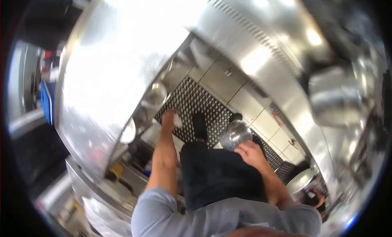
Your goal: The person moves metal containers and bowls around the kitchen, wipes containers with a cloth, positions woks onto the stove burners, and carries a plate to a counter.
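Note:
My right hand (251, 153) grips the rim of a round, shiny metal bowl (237, 135), held low in front of my dark apron (220, 173). Down by the edge of the steel worktop, my left hand (168, 117) is closed on a small white cloth (177, 121); its folds are blurred, and the fingers show only in part. Close to that hand, a metal bowl (157, 94) stands under the worktop. A white round dish (128, 131) lies lower on the same side.
A bright steel worktop (118, 69) fills the left. On the right runs a steel counter (261, 59) with a big metal pot (337, 96). Below lie a black perforated mat (216, 102) and floor tiles (222, 79). A wide pale pan (300, 180) is at lower right.

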Available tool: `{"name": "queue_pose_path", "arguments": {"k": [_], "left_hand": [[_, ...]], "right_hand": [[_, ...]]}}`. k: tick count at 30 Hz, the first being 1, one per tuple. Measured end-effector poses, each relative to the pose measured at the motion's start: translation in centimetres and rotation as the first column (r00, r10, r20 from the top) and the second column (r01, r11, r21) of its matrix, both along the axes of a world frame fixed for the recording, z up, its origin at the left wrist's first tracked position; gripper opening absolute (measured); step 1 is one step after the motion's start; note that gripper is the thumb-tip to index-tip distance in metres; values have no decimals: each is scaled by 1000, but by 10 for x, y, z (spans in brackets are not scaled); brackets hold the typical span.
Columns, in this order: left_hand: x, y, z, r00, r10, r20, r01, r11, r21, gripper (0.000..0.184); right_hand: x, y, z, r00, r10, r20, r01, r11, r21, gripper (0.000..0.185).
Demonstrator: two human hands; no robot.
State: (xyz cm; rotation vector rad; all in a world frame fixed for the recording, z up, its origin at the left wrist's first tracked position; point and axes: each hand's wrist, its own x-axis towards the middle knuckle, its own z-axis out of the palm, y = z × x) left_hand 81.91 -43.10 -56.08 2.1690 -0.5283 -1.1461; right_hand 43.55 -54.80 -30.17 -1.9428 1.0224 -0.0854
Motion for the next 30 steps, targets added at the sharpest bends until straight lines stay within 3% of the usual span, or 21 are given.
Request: {"name": "queue_pose_path", "arguments": {"k": [2,3,4,6,8,9,11,13,14,15,16,17,19,20,22,24,26,30], "left_hand": [[-34,-21,69,905,-69,-419,136,982,132,26],[-49,8,21,882,-244,-403,192,967,-166,29],[-79,-15,95,875,-483,-14,462,845,-270,25],[-133,-67,267,813,-261,-520,192,964,-184,24],[-169,-89,342,716,-316,-622,237,949,-208,25],[-187,-108,389,702,-344,-624,274,939,-209,28],[-213,-157,461,751,-481,-452,379,875,-302,40],[-240,-217,510,751,-621,-225,544,775,-321,52],[-256,-251,503,743,-642,-191,563,753,-340,65],[-271,-286,536,703,-708,-68,680,698,-224,77],[-288,-316,550,685,-725,-75,701,683,-206,89],[-305,-343,538,618,-751,234,786,586,-197,82],[-322,-374,525,541,-824,168,841,536,-74,67],[-318,-382,528,589,-786,185,806,586,-77,67],[-305,-382,532,624,-781,-10,768,616,-176,57],[-276,-361,540,629,-746,219,777,591,-218,57],[-228,-335,577,735,-662,147,678,723,-135,57],[-125,-295,578,938,-342,-54,288,857,-427,52]], "right_hand": [[-4,4,59,1000,-9,-2,9,1000,-7,14],[-8,7,83,998,-21,54,23,999,-28,17],[-10,5,115,994,-102,49,105,991,-82,17],[-13,-2,186,985,-98,144,118,983,-139,19],[-32,-14,256,964,-209,164,243,942,-231,20],[-44,-24,301,946,-271,178,314,902,-297,19],[-69,-37,345,863,-431,266,506,716,-481,19],[-94,-55,373,733,-578,359,675,547,-495,16],[-106,-65,384,708,-618,341,691,510,-512,13],[-113,-76,388,695,-629,348,694,463,-551,13],[-123,-95,392,691,-627,360,685,410,-602,12],[-131,-115,395,723,-578,377,664,434,-608,12],[-134,-138,398,717,-563,410,664,375,-647,12],[-130,-153,404,748,-511,424,645,406,-648,12],[-123,-174,414,735,-471,488,672,407,-619,12],[-123,-204,419,742,-410,530,670,441,-597,12],[-115,-231,419,730,-379,569,682,462,-567,12],[-39,-309,397,797,-280,536,557,685,-470,15]]}}
